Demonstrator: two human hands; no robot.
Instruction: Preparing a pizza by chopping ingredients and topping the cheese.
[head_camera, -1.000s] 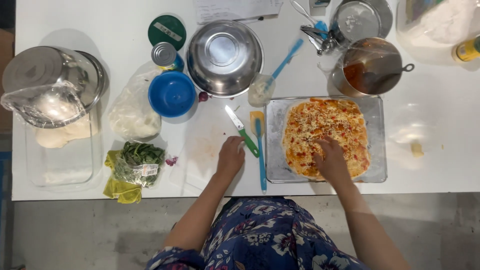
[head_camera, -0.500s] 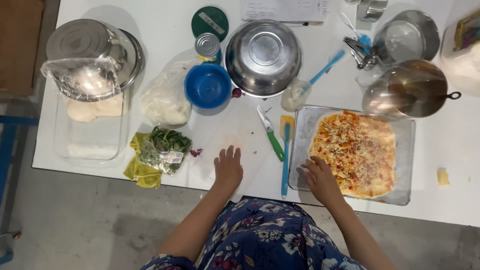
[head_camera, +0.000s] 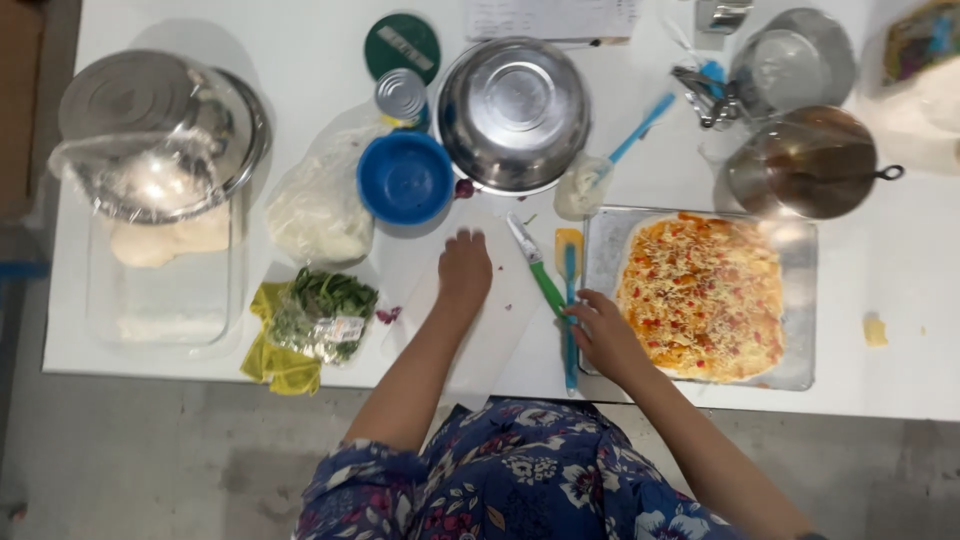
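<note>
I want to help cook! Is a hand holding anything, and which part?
The right hand grips the green handle of the knife. The left hand lies flat on the white board, holding nothing.

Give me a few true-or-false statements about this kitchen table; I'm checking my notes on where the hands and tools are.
1. The left hand lies flat on the white cutting board. True.
2. The right hand rests on the pizza. False: it is at the handles of the green-handled knife and the blue spatula, beside the baking tray.
3. The blue bowl sits left of the steel mixing bowl. True.
4. The pizza is bare dough. False: it carries sauce and grated cheese.
</note>
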